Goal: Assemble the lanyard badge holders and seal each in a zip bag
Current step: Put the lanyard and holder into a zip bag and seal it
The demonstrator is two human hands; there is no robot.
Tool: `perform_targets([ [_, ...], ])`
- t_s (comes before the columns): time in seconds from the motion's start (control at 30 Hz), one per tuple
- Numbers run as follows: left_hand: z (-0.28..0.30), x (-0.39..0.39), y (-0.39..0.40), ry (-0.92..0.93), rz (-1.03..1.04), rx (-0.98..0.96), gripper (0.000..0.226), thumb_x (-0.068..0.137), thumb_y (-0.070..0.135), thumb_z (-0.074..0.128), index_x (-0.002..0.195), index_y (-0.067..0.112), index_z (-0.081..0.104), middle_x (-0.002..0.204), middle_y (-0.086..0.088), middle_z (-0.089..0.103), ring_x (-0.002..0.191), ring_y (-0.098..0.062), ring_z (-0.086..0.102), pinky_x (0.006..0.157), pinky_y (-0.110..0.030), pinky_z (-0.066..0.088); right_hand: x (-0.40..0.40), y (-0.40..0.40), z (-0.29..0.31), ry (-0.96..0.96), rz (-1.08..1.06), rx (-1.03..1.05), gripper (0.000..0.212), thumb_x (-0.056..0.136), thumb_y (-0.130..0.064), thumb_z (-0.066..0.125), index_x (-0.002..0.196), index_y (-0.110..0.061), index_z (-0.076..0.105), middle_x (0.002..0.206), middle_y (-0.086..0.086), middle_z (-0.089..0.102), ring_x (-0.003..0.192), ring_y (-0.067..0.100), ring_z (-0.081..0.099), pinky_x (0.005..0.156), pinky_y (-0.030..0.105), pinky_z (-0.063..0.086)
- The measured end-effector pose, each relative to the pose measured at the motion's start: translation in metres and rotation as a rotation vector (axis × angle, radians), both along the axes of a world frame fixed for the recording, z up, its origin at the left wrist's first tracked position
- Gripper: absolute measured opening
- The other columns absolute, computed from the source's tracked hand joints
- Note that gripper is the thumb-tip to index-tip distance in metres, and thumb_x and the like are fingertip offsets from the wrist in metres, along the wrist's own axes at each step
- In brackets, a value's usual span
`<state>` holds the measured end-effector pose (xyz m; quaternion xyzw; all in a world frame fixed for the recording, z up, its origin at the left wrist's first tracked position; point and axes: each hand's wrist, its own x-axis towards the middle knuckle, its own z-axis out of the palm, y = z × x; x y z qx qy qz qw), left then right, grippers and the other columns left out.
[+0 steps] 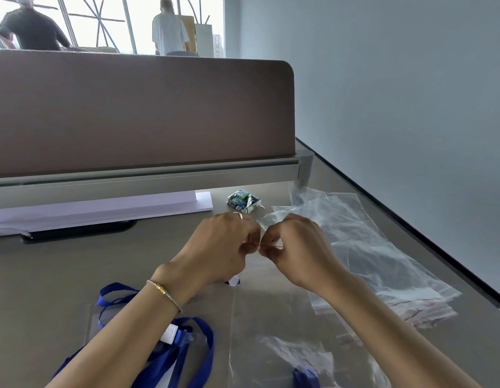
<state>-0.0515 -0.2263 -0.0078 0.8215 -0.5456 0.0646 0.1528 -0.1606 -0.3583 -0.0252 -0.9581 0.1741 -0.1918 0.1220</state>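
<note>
At the lower left, blue lanyards [184, 351] lie in loose loops on the grey desk [61, 275], their ribbon flat and glossy, with a white clip piece [170, 333] showing among them beside the left forearm. A clear badge sleeve [93, 320] lies flat under the loops, nearly invisible but for its edges. Further back on the left, a dark phone [78, 229] lies just in front of a white board [103, 210] at the foot of the brown partition [137, 107].

The left hand [221, 247], wearing a ring and a bracelet, has its fingers curled in, pinching the upper edge of a clear zip bag [274, 317] at mid-desk. The right hand [296, 245] meets it fingertip to fingertip, curled likewise and pinching the same edge. The bag hangs down from their grip towards the viewer, thin, wrinkled and transparent, with a bit of blue lanyard end [306, 375] showing at its bottom.

Behind the hands sits a small crumpled carton [243, 201]. To the right, a loose heap of more clear bags [369, 247] spreads along the desk edge, some with a faint red line near the opening.
</note>
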Motion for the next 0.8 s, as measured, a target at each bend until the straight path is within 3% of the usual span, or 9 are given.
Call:
perform_targets([
  [0.13,-0.0009,0.0048,0.0007,0.023,0.014,-0.010,0.019,0.082,0.012,0.062,0.082,0.031,0.060,0.086,0.015,0.060,0.081,-0.012,0.058,0.069,-0.028,0.049,-0.0038,-0.0056,0.0045,-0.011,-0.022,0.000,0.005,0.081,-0.033,0.075,0.085,-0.036,0.077,0.087,-0.008,0.071,0.086,0.013,0.063,0.077,0.031,0.051],
  [0.33,0.0005,-0.0021,0.0016,0.014,-0.039,-0.025,0.010,0.091,0.039,0.061,0.101,0.037,0.063,0.096,0.016,0.063,0.092,-0.008,0.056,0.077,-0.025,0.044,-0.0044,-0.0007,0.0041,-0.001,0.021,-0.053,0.010,0.083,-0.028,0.072,0.088,-0.036,0.077,0.087,-0.005,0.064,0.087,0.017,0.059,0.076,0.031,0.049],
  [0.4,0.0007,-0.0034,-0.0003,-0.004,-0.028,-0.024,0.006,0.092,0.030,0.061,0.092,0.036,0.063,0.095,0.013,0.063,0.091,-0.011,0.057,0.075,-0.027,0.047,-0.0036,-0.0008,0.0038,-0.019,0.032,-0.053,0.009,0.083,-0.030,0.072,0.088,-0.036,0.077,0.086,-0.005,0.064,0.086,0.017,0.059,0.074,0.031,0.048],
  [0.57,0.0022,0.0020,0.0001,0.031,0.013,-0.019,0.023,0.086,0.015,0.063,0.077,0.036,0.059,0.087,0.013,0.064,0.083,-0.012,0.057,0.071,-0.025,0.048,-0.0051,-0.0024,0.0079,-0.015,0.024,0.021,0.007,0.082,-0.038,0.076,0.087,-0.036,0.078,0.088,-0.011,0.070,0.087,0.010,0.060,0.077,0.029,0.048],
  [0.7,0.0023,0.0025,0.0019,-0.011,0.016,-0.006,0.008,0.089,0.029,0.064,0.090,0.036,0.066,0.094,0.014,0.066,0.089,-0.011,0.058,0.079,-0.028,0.050,-0.0070,-0.0013,0.0097,-0.024,0.016,0.008,0.006,0.081,-0.029,0.078,0.084,-0.034,0.079,0.085,-0.008,0.070,0.084,0.012,0.061,0.072,0.028,0.047],
  [0.8,0.0020,0.0001,0.0023,-0.012,-0.013,-0.004,0.011,0.089,0.041,0.063,0.100,0.038,0.066,0.100,0.015,0.067,0.095,-0.011,0.059,0.085,-0.030,0.050,-0.0058,0.0015,0.0084,-0.024,0.015,-0.031,0.010,0.080,-0.028,0.077,0.086,-0.037,0.079,0.087,-0.007,0.066,0.085,0.015,0.060,0.070,0.027,0.045],
])
